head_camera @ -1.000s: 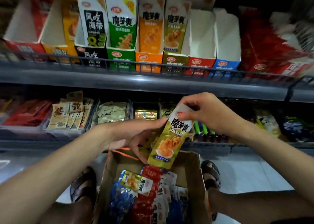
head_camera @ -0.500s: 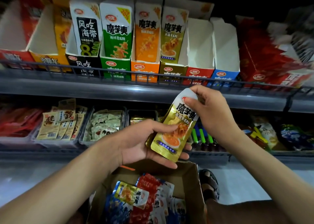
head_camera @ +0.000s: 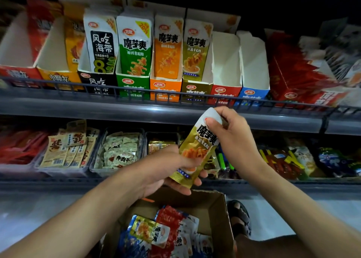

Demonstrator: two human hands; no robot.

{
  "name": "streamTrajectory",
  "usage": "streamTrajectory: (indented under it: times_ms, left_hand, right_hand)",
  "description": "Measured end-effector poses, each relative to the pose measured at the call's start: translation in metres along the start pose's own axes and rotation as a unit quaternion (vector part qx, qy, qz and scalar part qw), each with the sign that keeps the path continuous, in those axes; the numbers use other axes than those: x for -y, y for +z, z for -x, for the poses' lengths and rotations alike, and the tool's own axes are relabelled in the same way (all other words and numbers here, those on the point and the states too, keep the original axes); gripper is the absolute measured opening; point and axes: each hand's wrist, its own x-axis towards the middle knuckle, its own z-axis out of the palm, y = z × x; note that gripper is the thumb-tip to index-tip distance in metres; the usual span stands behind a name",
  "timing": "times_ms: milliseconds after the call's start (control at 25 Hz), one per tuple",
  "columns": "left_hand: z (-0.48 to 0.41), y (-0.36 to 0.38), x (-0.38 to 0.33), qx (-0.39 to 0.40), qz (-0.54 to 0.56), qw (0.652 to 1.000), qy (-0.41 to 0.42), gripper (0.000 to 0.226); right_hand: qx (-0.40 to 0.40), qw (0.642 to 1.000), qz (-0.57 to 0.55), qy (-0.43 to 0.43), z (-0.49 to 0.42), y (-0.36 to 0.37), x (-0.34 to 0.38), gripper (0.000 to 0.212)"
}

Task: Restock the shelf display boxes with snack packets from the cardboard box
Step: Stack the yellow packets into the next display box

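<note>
Nearest us, at the bottom centre of the frame, the cardboard box lies open with a heap of loose packets in red, blue and gold, too jumbled for us to count. Just above it our two hands share one gold packet. The left hand wraps its lower end, fingers curled beneath. The right hand pinches the white top edge between thumb and forefinger. The packet hangs tilted in the middle of the frame, just below the upper shelf. We judge the step to be lifting it into the gold display box, upper middle, whose printing matches. To do it well we should release the lower hold, keep the pinch high, turn the packet upright with its face forward and slip it in over the shelf's front lip. Along that shelf we count eight narrow display boxes. The red display box and blue display box, right of the gold one, show only bare white walls.
</note>
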Motion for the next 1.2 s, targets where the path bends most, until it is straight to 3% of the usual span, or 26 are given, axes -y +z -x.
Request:
streamTrajectory:
  times_ms: [200, 560, 680, 800, 920, 1000, 1200]
  left_hand:
    - [-0.01, 0.002, 0.003, -0.049, -0.082, 0.994, 0.047, 0.015]
    - [-0.016, 0.005, 0.0, -0.045, -0.105, 0.991, 0.066, 0.008]
    - [-0.014, -0.002, -0.006, -0.034, -0.116, 0.991, 0.055, 0.015]
    - [-0.011, -0.012, -0.016, -0.021, -0.084, 0.995, 0.053, 0.018]
    - [-0.006, -0.021, -0.028, 0.033, -0.046, 0.997, 0.051, 0.021]
    - [-0.005, -0.025, -0.034, 0.068, -0.047, 0.996, 0.047, 0.028]
    - [-0.006, -0.024, -0.052, 0.097, -0.052, 0.99, 0.083, 0.031]
  right_hand:
    - [0.044, 0.99, -0.09, 0.1, 0.01, 0.008, 0.011, 0.028]
    - [0.022, 0.99, -0.105, 0.093, 0.007, 0.01, 0.008, 0.03]
    - [0.047, 0.984, -0.135, 0.103, 0.005, 0.002, 0.004, 0.051]
    - [0.053, 0.961, -0.243, 0.123, -0.002, -0.012, 0.003, 0.073]
    - [0.125, 0.935, -0.308, 0.125, -0.006, -0.023, 0.006, 0.046]
    - [0.135, 0.941, -0.29, 0.113, -0.007, -0.028, 0.009, 0.031]
    - [0.089, 0.966, -0.24, 0.042, -0.013, -0.04, 0.028, 0.026]
